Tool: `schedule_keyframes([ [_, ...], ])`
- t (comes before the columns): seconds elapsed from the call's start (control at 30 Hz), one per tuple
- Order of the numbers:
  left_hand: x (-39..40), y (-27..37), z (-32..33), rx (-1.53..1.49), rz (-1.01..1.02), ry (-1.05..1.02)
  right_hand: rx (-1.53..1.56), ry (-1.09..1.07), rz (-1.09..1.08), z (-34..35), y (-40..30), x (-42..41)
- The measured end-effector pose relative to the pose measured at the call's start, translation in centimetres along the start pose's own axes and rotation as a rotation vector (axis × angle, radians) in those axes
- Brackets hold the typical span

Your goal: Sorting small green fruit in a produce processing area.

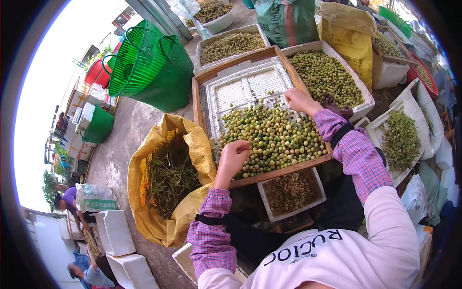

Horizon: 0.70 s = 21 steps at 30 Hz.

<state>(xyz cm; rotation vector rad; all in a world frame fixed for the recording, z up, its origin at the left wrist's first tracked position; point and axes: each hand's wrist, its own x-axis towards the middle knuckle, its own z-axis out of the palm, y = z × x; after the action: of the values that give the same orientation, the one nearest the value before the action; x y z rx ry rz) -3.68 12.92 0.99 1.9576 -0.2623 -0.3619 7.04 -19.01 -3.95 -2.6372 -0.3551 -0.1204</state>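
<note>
In front of me lies a wood-framed wire mesh screen (249,179), tilted in view, with a heap of small round green and yellowish fruits (278,141) over its nearer half. My left hand (234,157) is over the left part of the heap, fingers curled with the tips together; whether something is between them cannot be told. My right hand (299,101) hovers by the right frame rail at the heap's far edge, fingers curled down and their tips partly hidden. White foam boards show through the bare mesh. Below the near rail, a foam box (269,213) holds brownish fruits.
An open yellow woven sack (205,144) with stems stands left, green baskets (173,72) behind it. Foam boxes of fruits (366,104) adjoin the screen's far side. A foam tray (375,133) of green stems lies right. Two people (68,197) handle a tray at far left.
</note>
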Motion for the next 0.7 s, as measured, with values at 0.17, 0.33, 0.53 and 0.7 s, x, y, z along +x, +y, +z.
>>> schedule_keyframes([
  [0.17,-0.2,0.7,-0.3,-0.126,-0.146,-0.035,1.28,0.002,0.517,-1.5,-3.1,-1.5],
  [0.33,-0.5,3.3,0.0,-0.074,-0.247,0.09,2.02,-0.276,0.609,-1.4,-7.1,-4.7],
  [0.53,-2.6,5.1,-2.5,-0.311,-0.016,0.256,2.174,-0.399,0.687,-1.6,-10.2,-6.9],
  [0.7,-6.6,7.3,-9.8,0.38,0.046,0.561,2.068,-0.455,0.582,-2.9,-10.2,-8.2],
])
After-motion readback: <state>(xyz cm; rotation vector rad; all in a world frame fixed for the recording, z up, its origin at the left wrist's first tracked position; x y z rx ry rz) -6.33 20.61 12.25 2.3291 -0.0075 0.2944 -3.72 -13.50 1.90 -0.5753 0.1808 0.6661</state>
